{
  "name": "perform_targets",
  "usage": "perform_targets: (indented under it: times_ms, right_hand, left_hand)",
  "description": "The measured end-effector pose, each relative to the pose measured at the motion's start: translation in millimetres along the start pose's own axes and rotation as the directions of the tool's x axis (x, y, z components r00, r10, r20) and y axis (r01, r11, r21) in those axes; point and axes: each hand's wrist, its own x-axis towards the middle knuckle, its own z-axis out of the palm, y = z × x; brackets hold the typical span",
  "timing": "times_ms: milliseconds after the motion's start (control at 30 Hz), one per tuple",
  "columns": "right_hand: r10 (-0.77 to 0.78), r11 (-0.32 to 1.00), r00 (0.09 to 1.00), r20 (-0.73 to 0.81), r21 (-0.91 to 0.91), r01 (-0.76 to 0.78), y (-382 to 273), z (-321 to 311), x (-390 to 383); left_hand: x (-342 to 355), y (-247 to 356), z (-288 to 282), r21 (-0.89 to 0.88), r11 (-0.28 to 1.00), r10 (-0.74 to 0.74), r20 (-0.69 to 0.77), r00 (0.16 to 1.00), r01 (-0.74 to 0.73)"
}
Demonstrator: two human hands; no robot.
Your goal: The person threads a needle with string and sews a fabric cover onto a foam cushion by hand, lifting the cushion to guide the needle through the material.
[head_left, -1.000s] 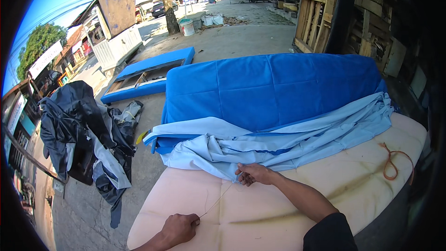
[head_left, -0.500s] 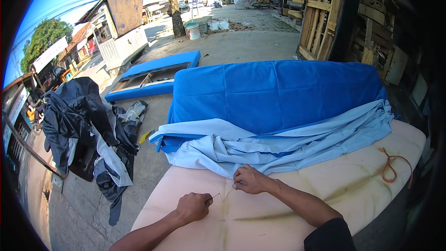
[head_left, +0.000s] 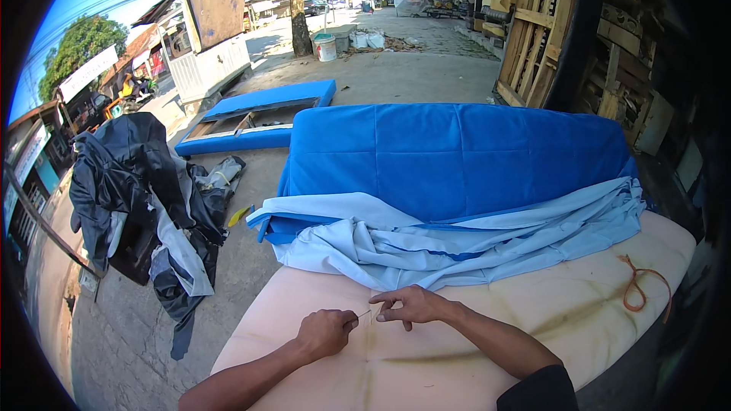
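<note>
pale, stained foam cushion [head_left: 533, 320]; left hand [head_left: 326, 332] fisted, right hand [head_left: 407, 307] pinching, both on thin needle [head_left: 364, 313]; bucket [head_left: 325, 47] contents unseen.

I count two hands on the work: the left hand [head_left: 326, 332] and the right hand [head_left: 410, 307]. One thin needle [head_left: 364, 313] between them, as far as I can tell. One cream foam cushion [head_left: 533, 335] under them. One blue quilted cover [head_left: 449, 160], its pale lining bunched along the near edge. One orange cord [head_left: 638, 287] on the foam. One blue-edged frame [head_left: 259, 113] on the ground. One heap of dark cloth [head_left: 141, 198]. One white bucket [head_left: 325, 47] by one tree trunk [head_left: 295, 7].
</note>
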Motion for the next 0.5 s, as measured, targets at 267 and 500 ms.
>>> perform_targets:
  times_ms: [267, 500]
  right_hand:
    - [-0.044, 0.904, 0.987, -0.156, -0.427, -0.027, -10, -27, 0]
    - [-0.349, 0.744, 0.721, -0.598, -0.645, -0.176, -90, -103, -77]
  left_hand:
    - [24, 9, 11, -0.037, 0.988, 0.144, -0.149, 0.978, -0.151]
    - [31, -21, 10, -0.003, 0.994, 0.107, -0.234, 0.966, -0.111]
